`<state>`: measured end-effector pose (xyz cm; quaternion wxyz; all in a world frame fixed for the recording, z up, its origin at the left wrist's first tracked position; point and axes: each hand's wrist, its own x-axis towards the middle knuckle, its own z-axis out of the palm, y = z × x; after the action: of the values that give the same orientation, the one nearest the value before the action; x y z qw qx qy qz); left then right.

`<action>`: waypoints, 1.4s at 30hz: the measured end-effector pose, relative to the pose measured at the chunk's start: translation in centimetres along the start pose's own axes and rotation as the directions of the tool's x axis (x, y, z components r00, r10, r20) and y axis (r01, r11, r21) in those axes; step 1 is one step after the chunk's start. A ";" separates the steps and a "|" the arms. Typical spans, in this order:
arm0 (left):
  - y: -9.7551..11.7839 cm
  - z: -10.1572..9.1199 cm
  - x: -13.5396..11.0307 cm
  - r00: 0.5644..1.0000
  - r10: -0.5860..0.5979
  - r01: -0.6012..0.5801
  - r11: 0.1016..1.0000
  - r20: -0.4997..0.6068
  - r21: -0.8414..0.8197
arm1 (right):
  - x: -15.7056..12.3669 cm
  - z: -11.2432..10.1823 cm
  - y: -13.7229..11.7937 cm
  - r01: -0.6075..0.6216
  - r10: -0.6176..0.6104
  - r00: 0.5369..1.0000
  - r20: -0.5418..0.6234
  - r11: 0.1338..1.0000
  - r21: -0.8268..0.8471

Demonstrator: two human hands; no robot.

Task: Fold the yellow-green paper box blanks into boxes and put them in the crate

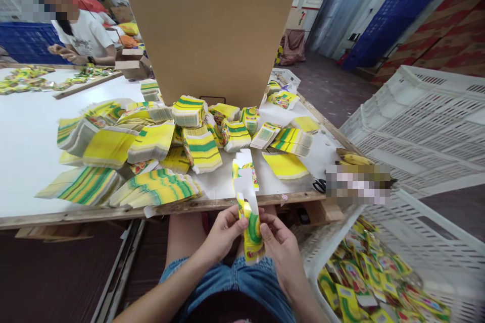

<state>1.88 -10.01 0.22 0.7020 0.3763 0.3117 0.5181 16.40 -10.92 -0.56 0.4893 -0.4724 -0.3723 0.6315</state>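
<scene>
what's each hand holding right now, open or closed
Left hand: closed on a yellow packet's left edge.
Right hand: closed on the same packet's right edge.

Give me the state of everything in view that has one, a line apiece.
Yellow-green packaging: held; whether sealed, unclear.
Left hand: closed on the packaging.
Right hand: closed on its other side.
Printed stacks: flat, piled up, some fanned out.
Large cardboard panel: upright.
Small cardboard box: open.
Lower white crate: open-topped.
Packets inside it: jumbled.
Black handles: open or shut, unclear.
</scene>
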 end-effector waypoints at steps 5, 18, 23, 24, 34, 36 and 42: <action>-0.6 0.1 0.3 0.991 -0.017 0.026 0.997 -0.134 0.066 | -0.2 -0.1 0.2 0.023 -0.023 1.000 0.002 0.993 -0.119; 1.1 -0.9 -0.9 0.999 0.033 -0.028 0.991 -0.035 0.133 | 0.5 -0.5 -1.7 0.251 -0.215 0.960 0.181 0.945 -0.208; 1.6 -1.0 -1.1 0.995 -0.044 0.039 0.998 0.093 0.051 | 0.7 -1.5 -3.0 0.274 -0.176 0.938 0.299 0.904 -0.328; 1.5 -1.1 -1.2 0.992 -0.065 0.062 0.998 0.110 0.029 | 0.7 -1.6 -3.2 0.295 -0.178 0.931 0.319 0.880 -0.371; 1.0 -1.3 -1.5 0.987 -0.111 0.091 0.982 0.117 0.164 | 1.2 -2.1 -2.3 0.317 -0.314 0.947 0.069 0.880 -0.352; 0.9 -1.3 -1.4 0.997 -0.057 0.040 0.956 0.050 0.290 | 1.4 -2.5 -2.4 0.252 -0.228 0.967 0.109 0.905 -0.343; 0.8 -1.0 -1.4 0.997 -0.039 0.005 0.902 0.069 0.431 | 1.3 -2.0 -2.8 0.169 -0.034 0.959 0.281 0.865 -0.473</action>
<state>0.31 -11.02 0.44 0.6186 0.5379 0.3958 0.4140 18.93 -8.94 1.25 0.3316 -0.4731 -0.6068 0.5459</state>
